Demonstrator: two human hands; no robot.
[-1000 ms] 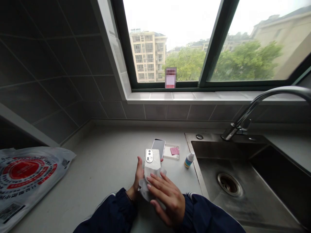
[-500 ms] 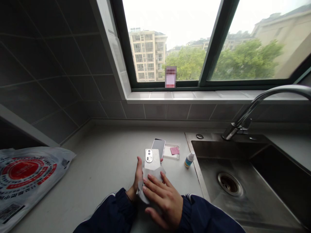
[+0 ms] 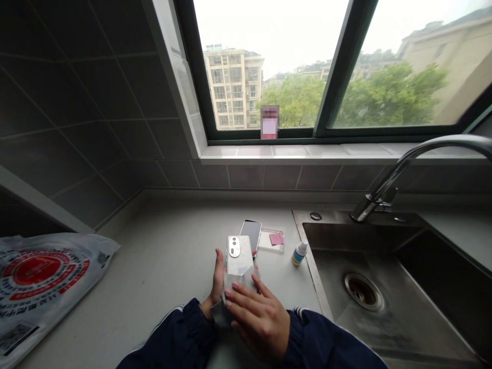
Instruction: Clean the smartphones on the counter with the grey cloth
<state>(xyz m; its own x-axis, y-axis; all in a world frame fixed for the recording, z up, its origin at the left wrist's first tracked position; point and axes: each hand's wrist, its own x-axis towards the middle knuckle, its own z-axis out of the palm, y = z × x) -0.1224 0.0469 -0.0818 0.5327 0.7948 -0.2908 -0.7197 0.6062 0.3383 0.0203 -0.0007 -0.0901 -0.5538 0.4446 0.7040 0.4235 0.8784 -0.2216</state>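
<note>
A white smartphone [image 3: 239,260] is held back side up, its camera block at the far end. Under and around it, my left hand [image 3: 216,279] grips the phone, thumb along the left edge and fingertips showing at the right. A thin grey cloth [image 3: 230,283] covers the phone's near part. On top of this cloth my right hand [image 3: 257,310] lies with fingers stretched out, pressing it to the phone. Just beyond, a second smartphone [image 3: 251,230] rests on the counter, partly hidden by the held one. Beside it is a clear phone case [image 3: 265,247] with a pink paper [image 3: 275,239] on it.
A small white spray bottle [image 3: 299,253] with a blue and yellow label stands near the steel sink [image 3: 315,277]. The chrome faucet [image 3: 395,169] arches over the sink. At far left, a printed plastic bag [image 3: 49,271] lies on the white counter [image 3: 154,246].
My right hand and the cloth have slid slightly toward me, baring more of the phone's back. The right thumb has tucked in, and the phone has shifted a little left.
</note>
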